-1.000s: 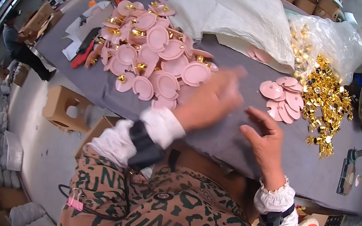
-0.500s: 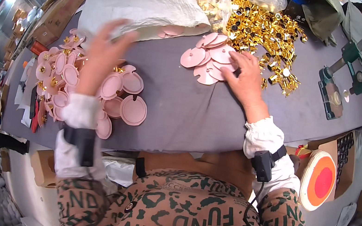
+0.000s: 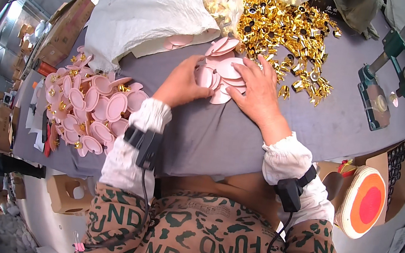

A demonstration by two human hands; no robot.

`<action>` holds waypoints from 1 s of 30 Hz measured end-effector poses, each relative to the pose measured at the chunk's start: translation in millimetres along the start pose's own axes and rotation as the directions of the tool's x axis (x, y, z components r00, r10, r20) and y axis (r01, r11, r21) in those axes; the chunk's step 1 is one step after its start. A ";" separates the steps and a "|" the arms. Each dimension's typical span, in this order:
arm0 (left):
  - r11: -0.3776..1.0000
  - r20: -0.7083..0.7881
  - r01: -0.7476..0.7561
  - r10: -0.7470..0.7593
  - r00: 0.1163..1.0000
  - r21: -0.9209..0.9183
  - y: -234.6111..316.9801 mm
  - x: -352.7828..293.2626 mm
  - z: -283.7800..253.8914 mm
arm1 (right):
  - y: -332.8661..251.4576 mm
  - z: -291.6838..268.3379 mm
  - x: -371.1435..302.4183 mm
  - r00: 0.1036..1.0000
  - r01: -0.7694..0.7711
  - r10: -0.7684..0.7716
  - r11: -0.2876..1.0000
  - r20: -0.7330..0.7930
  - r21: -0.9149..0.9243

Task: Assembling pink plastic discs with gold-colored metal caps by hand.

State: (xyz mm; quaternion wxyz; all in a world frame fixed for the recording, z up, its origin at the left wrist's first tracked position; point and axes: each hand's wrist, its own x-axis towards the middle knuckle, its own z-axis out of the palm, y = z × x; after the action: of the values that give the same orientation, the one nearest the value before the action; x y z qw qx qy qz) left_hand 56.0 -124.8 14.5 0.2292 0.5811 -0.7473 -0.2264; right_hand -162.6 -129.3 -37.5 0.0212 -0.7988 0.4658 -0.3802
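Observation:
A small heap of flat pink discs (image 3: pixel 231 69) lies on the grey cloth between my two hands. My left hand (image 3: pixel 184 83) cups its left edge, thumb apart from the fingers, whose tips are partly hidden by the discs. Over the right side of the heap, my right hand (image 3: pixel 259 89) rests with its fingers spread, touching the upper discs. To the left lies a bigger pile of pink discs (image 3: pixel 92 99), several with gold fittings on them. Gold metal fittings (image 3: pixel 284 34) are heaped just beyond my right hand.
A white woven sack (image 3: pixel 149 8) lies at the back, pink discs in its mouth. Beside it is a clear plastic bag (image 3: pixel 221 3). A green hand press (image 3: pixel 390 76) stands on the right of the table (image 3: pixel 199 147). A round orange-and-red woven thing (image 3: pixel 365 203) is below the right edge.
My left hand has come from above the left pile to the small heap's left side. My right hand stays at the heap, shifted slightly left with it.

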 end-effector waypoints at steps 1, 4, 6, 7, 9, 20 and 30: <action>1.000 0.005 0.005 -0.005 1.000 0.003 2.7 -11.2 1.8 | -3.9 -4.0 0.3 1.000 -0.004 0.004 1.000 0.003 0.006; 0.876 -0.115 0.054 -0.123 0.986 -0.479 3.3 -38.6 16.1 | -15.9 -21.3 4.9 0.979 0.201 -0.179 0.927 -0.097 0.316; 0.678 0.001 0.110 -0.159 0.987 -0.727 16.1 -50.2 25.7 | -23.6 -15.4 1.5 0.984 0.164 -0.173 0.844 -0.029 0.510; 0.416 0.114 0.169 -0.153 0.982 -0.894 24.2 -54.6 26.8 | -28.5 -13.0 0.5 0.983 0.110 -0.180 0.724 0.033 0.680; 0.318 0.142 0.190 -0.168 0.976 -0.929 25.9 -59.9 27.9 | -32.3 -13.6 -0.5 0.984 0.080 -0.168 0.699 0.054 0.710; -0.140 0.008 -0.021 -0.203 0.979 -0.990 -5.4 -80.4 33.1 | -45.5 -21.2 -10.9 0.958 -0.260 0.194 0.298 0.209 0.918; -0.230 0.169 0.136 -0.131 0.977 -0.964 11.3 -82.1 39.7 | -74.9 -9.2 -22.1 0.997 0.079 -0.073 0.798 -0.034 0.598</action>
State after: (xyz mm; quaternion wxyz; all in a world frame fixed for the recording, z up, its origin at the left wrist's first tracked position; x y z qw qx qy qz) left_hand 41.3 -39.7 -16.7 0.5681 0.2625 -0.2257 -0.7466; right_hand -119.9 -67.2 -14.9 0.2546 -0.7676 0.2896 -0.5120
